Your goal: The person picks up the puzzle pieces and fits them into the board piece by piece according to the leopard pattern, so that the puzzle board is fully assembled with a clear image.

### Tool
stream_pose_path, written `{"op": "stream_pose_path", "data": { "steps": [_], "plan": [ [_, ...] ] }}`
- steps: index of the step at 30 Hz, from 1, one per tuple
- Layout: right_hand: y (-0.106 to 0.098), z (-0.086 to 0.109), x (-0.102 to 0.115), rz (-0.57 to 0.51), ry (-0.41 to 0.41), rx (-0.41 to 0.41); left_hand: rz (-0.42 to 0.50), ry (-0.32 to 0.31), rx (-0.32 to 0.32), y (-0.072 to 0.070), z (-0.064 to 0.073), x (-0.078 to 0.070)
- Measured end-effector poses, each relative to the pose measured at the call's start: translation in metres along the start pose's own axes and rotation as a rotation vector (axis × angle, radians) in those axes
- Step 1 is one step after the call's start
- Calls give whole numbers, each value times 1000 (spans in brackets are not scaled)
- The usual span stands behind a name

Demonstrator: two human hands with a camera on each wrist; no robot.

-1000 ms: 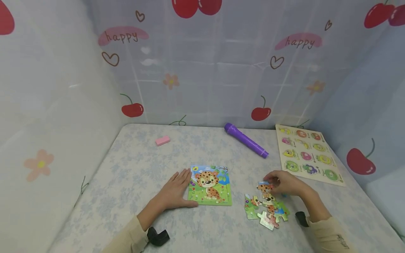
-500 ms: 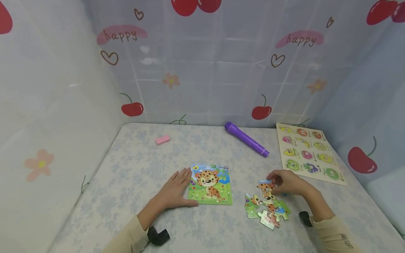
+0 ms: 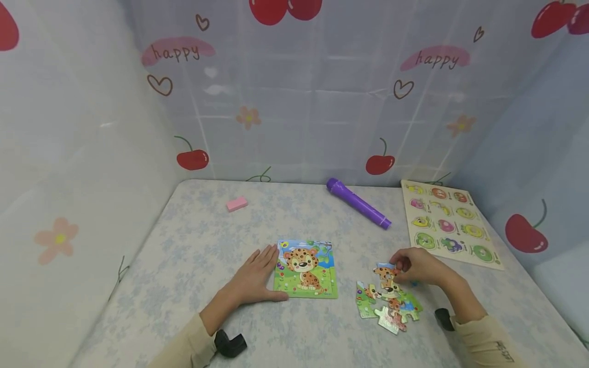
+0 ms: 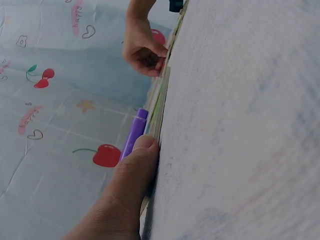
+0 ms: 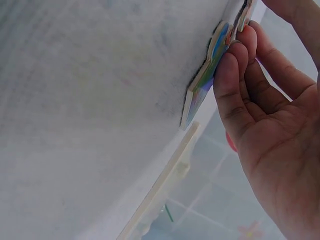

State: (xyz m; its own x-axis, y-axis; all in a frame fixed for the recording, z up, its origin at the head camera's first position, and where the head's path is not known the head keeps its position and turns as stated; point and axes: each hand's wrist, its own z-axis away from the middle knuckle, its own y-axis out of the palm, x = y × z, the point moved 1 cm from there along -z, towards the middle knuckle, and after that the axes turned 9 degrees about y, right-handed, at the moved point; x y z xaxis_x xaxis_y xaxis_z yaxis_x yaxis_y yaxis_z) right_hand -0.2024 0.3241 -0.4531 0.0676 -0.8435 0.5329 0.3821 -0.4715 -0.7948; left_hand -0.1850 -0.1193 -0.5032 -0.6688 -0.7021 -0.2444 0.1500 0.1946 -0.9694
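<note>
A person's left hand (image 3: 252,278) lies on the desk (image 3: 193,245) with its fingers spread and nearly straight, grasping nothing; its fingertips reach the left side of a square leopard picture board (image 3: 313,271), and its thumb touches the near left corner. The board lies flat, showing a spotted cub on green grass under a blue sky. To its right, apart from it, sits a loose cluster of jigsaw pieces (image 3: 365,306) with similar leopard and grass print, some overlapping. The right hand (image 3: 421,266) is over the far side of this cluster, its fingers bent and the fingertips at the pieces; they cover the spot, so I cannot tell whether it pinches a piece or only touches the pile. Farther back, a purple toy microphone (image 3: 359,203) lies slantwise, a pink block (image 3: 236,204) rests toward the far left, and a pale sheet (image 3: 448,225) with 12 fruit pictures lies at the far right. Behind the desk hangs a curtain (image 3: 285,102) printed with cherries, hearts, flowers and "happy" 2 times.
</note>
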Motion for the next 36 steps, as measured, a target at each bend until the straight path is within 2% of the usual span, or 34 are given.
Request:
{"op": "stream_pose_path", "data": {
  "steps": [9,16,23,28,31,36],
  "plan": [
    [1,-1,-4,13,-31,-66,0,-2,4,2,1,1],
    [-1,-3,-2,20,-33,-50,1,-1,-8,0,0,1],
    [0,0,3,25,13,-24,16,3,-9,0,0,-1],
    [2,3,4,33,3,-27,13,3,-3,-1,0,-1],
    [3,3,4,49,-11,-40,15,2,3,-2,-1,-1],
    [1,2,1,101,-35,-105,29,-2,11,-1,-1,0]
  ]
}}
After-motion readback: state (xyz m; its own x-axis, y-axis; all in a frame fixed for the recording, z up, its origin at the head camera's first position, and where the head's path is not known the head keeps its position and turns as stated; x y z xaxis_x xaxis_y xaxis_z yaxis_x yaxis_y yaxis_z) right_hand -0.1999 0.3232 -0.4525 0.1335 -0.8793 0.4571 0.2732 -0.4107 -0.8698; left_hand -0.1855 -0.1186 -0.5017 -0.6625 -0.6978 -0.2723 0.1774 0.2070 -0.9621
